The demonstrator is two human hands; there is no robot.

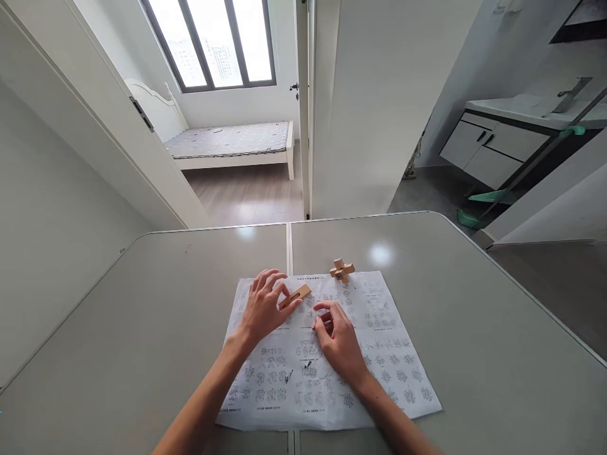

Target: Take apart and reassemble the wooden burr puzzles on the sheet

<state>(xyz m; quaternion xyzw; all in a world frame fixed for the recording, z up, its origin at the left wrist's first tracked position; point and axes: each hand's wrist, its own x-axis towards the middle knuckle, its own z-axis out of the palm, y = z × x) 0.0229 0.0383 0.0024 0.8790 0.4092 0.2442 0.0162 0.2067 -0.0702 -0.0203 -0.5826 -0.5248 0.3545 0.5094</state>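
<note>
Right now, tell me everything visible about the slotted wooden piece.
The slotted wooden piece is a small light-brown bar, apparently wood, with a long slot in its face. It slants over the printed sheet, its free end pointing up and right in the picture. Thumb and index finger of the left hand flank its other end; whether it rests flat or is lifted is unclear.

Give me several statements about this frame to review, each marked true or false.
1. The left hand touches a slotted wooden bar. True.
2. The right hand grips the wooden cross. False: the cross sits apart from both hands, by the far edge of the printed sheet.
3. The sheet lies across the seam of the table. True.
4. The sheet is blank. False: it carries rows of small diagrams.
5. The right hand is over the sheet. True.
</note>
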